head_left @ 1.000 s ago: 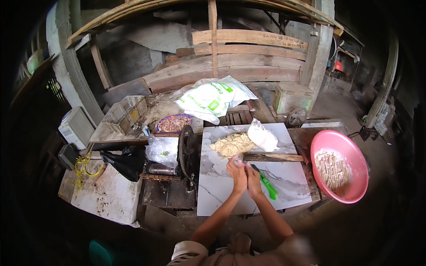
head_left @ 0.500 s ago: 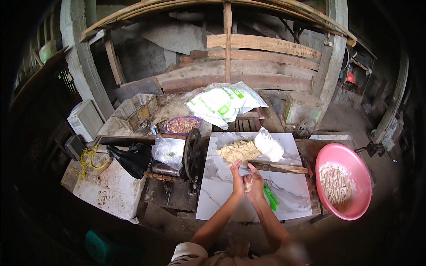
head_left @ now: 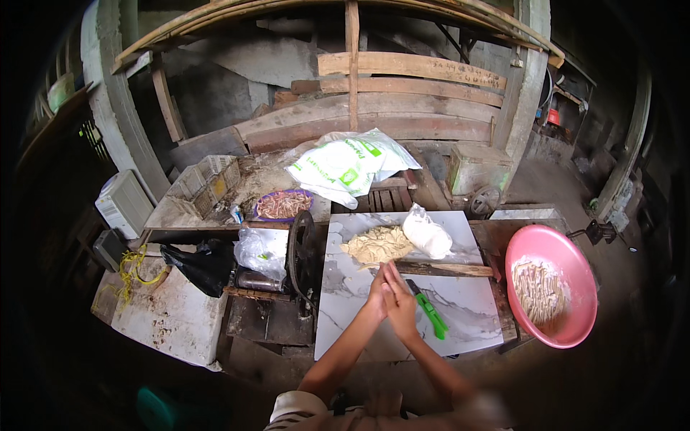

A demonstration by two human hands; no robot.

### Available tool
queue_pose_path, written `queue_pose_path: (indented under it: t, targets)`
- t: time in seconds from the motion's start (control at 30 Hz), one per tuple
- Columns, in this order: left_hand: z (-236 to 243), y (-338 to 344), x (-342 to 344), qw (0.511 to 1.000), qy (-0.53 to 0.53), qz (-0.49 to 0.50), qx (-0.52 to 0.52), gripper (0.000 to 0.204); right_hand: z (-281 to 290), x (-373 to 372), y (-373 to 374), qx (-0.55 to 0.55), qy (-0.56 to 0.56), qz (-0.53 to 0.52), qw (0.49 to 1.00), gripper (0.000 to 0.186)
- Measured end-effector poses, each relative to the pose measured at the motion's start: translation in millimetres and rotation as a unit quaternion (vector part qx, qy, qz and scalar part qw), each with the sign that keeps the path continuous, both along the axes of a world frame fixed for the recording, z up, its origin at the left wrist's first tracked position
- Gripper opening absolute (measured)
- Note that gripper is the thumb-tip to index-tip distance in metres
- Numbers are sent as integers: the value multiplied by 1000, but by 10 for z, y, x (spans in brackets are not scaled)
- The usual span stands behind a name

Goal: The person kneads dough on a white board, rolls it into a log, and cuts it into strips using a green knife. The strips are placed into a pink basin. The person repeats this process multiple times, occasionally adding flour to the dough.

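My left hand [head_left: 377,293] and my right hand [head_left: 399,298] are pressed palm to palm over the marbled white board [head_left: 345,316]. A small piece of pale dough appears to be held between them; the palms hide most of it. Just beyond the fingertips lies a heap of beige dough pieces [head_left: 377,246], with a white plastic bag [head_left: 428,235] against its right side. A wooden stick [head_left: 449,269] runs across the board to the right of my fingers. Beside my right hand rests a knife with a green handle [head_left: 433,317].
At the right stands a pink basin [head_left: 588,294] holding floured dough strips [head_left: 537,291]. A machine with a dark wheel [head_left: 298,251] borders the board's left side. Behind are a purple-rimmed bowl [head_left: 284,204], a large white-green sack [head_left: 352,169] and a plastic crate [head_left: 205,185].
My palms have come together from slightly apart, covering the pale dough that showed between them. The whole view has shifted, so the board sits a little farther left.
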State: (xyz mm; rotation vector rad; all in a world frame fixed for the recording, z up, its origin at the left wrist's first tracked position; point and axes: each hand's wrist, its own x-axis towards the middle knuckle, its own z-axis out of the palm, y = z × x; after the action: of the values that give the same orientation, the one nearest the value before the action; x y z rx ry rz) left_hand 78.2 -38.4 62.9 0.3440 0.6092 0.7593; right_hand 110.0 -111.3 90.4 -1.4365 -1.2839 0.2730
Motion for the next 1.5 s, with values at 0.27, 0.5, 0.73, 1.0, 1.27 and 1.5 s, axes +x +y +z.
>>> queue_pose_path:
  t: [0.27,0.5,0.73,1.0,1.27,1.5]
  targets:
    - [-314,-144,64,995,-44,76,49,60,111,-85,232,-43,-33,-68,996,38]
    - [153,198,-180,929,201,237,201,73,-416,-151,127,-102,478,77,869,26]
    - [-39,208,-409,907,181,281,254,70,-389,296,285,-94,705,111,694,25]
    - [-333,102,-378,930,172,253,202,64,-246,376,264,-48,679,148,717,48]
    - [-140,-216,-55,966,69,182,168,56,-300,140,230,-31,692,126,710,18]
    - [210,-442,-91,987,-36,113,109,45,-231,67,156,-31,179,-55,982,42]
